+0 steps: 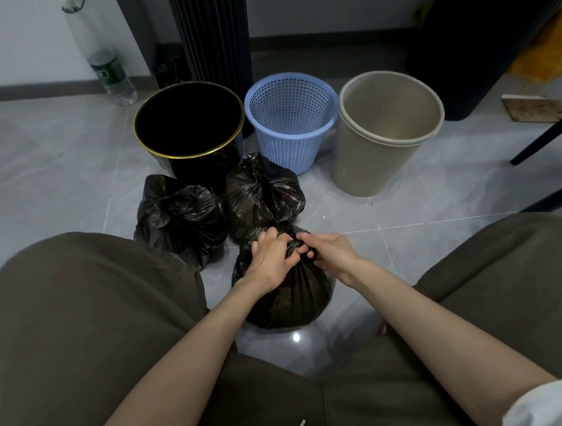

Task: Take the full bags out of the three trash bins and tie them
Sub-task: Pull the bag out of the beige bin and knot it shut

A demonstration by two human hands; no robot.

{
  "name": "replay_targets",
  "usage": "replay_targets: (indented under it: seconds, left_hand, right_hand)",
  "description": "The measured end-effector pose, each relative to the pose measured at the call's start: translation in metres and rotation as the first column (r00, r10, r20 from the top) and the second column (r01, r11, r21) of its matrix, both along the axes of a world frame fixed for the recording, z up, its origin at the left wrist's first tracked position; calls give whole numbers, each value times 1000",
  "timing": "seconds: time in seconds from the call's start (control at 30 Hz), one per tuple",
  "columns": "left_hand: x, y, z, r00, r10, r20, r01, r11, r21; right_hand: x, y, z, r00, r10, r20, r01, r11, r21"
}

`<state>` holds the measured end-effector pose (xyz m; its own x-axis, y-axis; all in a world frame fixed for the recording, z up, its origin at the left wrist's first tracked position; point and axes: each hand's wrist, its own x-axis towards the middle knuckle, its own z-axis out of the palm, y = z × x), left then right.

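Three bins stand in a row on the floor with no bags in them: a black bin with a gold rim point(190, 146), a blue mesh basket point(291, 128) and a beige bin point(384, 137). In front of them lie two knotted black bags, one at the left point(179, 220) and one in the middle point(263, 194). A third black bag point(289, 296) sits between my knees. My left hand point(270, 260) and my right hand point(330, 252) both pinch its gathered neck at the top.
A plastic water bottle point(107, 68) leans by the wall at the back left. A dark ribbed column point(211, 30) rises behind the bins. Black chair legs point(549, 138) and a wooden board point(533, 109) are at the right. My knees in brown trousers flank the bag.
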<state>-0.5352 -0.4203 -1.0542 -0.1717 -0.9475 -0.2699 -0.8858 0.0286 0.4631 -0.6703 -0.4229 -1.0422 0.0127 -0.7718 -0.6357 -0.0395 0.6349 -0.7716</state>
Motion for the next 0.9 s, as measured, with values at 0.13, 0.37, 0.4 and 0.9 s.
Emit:
replay_targets:
  seconds: [0.13, 0.37, 0.4, 0.9]
  left_hand:
    - [-2, 1, 0, 1000, 13, -18, -13, 1000, 9]
    - [-3, 2, -2, 999, 9, -34, -9, 1000, -14]
    - [-3, 3, -2, 999, 0, -40, 0, 1000, -16]
    - [-1, 4, 1, 987, 55, -151, -53, 998, 18]
  right_hand:
    - [-2, 1, -2, 836, 185, -517, -352, 903, -246]
    - [-11, 0, 2, 332, 240, -912, -744, 661, -97]
    - [-11, 0, 5, 294, 226, -929, -766, 637, -88]
    - [-8, 0, 8, 992, 92, -84, -81, 988, 129]
